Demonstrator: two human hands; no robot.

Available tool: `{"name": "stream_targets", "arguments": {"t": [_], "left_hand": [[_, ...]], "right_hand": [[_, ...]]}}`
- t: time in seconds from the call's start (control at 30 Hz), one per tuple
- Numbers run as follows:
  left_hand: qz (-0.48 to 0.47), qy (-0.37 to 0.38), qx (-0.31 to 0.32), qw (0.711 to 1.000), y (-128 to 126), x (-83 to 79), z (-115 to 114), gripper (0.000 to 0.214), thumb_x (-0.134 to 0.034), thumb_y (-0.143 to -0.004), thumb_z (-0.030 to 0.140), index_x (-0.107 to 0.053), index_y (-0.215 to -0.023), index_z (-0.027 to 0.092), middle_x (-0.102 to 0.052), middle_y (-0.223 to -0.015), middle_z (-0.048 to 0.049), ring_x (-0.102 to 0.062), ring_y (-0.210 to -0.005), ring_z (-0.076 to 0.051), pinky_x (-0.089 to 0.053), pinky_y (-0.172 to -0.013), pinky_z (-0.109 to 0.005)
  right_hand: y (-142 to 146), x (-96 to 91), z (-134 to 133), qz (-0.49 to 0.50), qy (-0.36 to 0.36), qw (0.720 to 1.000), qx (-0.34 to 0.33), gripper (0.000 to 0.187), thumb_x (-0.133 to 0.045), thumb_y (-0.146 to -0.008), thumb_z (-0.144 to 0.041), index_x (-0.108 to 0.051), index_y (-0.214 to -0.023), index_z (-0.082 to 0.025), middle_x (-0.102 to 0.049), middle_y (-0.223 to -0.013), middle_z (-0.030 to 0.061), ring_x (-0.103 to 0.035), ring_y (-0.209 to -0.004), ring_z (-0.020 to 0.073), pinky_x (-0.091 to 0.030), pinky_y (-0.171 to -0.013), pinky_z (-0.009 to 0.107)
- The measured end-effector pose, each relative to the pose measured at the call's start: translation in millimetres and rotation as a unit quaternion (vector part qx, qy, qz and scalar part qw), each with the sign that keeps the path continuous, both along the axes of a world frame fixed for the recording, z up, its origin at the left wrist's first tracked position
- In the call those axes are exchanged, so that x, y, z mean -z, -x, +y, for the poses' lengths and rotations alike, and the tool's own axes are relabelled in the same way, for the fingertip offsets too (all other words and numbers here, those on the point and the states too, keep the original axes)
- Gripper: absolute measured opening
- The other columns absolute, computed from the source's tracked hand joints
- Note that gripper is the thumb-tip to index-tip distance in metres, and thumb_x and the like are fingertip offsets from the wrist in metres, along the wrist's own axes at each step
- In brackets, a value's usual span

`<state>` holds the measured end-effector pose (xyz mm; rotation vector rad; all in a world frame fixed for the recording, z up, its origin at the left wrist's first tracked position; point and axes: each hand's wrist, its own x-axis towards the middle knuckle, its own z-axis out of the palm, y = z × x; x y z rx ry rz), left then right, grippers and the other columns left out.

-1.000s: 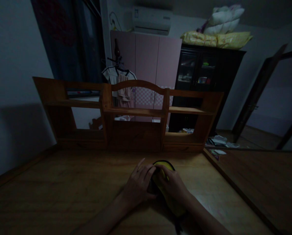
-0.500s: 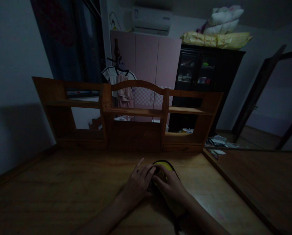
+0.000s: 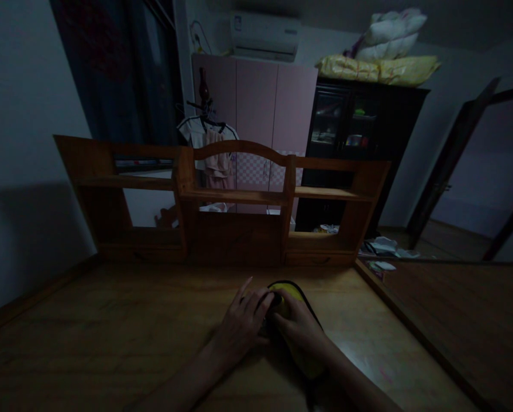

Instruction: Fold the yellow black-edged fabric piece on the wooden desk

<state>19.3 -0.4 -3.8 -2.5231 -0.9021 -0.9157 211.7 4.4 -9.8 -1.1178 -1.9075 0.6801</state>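
A yellow pouch with black edging (image 3: 308,365) lies on the wooden desk, tilted with its far end toward the shelf. My left hand (image 3: 243,320) is at its left edge, fingers bent over the dark rim and little finger raised. What the left fingertips pinch is hidden in the gloom. My right hand (image 3: 302,326) lies across the top of the pouch, with thumb and fingers closed on its yellow side near the far end. Both hands' fingertips are close together there, beside a small dark part that I cannot make out.
A wooden desk (image 3: 153,320) spreads under my hands, with a raised edge on the right. Across its back stands a wooden shelf unit (image 3: 235,197). Behind are a pink wardrobe (image 3: 256,103), a dark cabinet (image 3: 394,126) and hanging clothes (image 3: 217,154). The room is dim.
My right hand has shifted slightly on the pouch, and its fingers sit a little farther from the left fingertips. My left hand has hardly moved.
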Motion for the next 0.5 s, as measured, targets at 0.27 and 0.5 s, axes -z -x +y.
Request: {"name": "stream_targets", "arguments": {"t": [0.27, 0.5], "left_hand": [[0.002, -0.005, 0.010, 1.000, -1, -1.2, 0, 0.091, -0.084, -0.064, 0.045, -0.039, -0.136, 0.012, -0.055, -0.125, -0.0163, -0.056, -0.115, -0.033, -0.029, -0.113, -0.063], [0.002, 0.007, 0.011, 1.000, 0, -1.8, 0, 0.095, -0.087, -0.060, 0.044, -0.039, -0.135, 0.013, -0.055, -0.125, -0.0164, -0.056, -0.116, -0.033, -0.028, -0.113, -0.062]], "right_hand": [[0, 2.2, 0, 0.008, -0.010, 1.000, -0.007, 0.047, -0.060, -0.083, -0.020, -0.054, -0.130, -0.023, -0.066, -0.121, 0.0080, -0.062, -0.110, 0.0250, -0.048, -0.097, 0.040], [-2, 12.0, 1, -0.019, -0.010, 1.000, 0.005, 0.045, -0.058, -0.088, -0.027, -0.051, -0.132, -0.022, -0.065, -0.122, 0.0100, -0.060, -0.113, 0.0270, -0.047, -0.097, 0.041]]}}
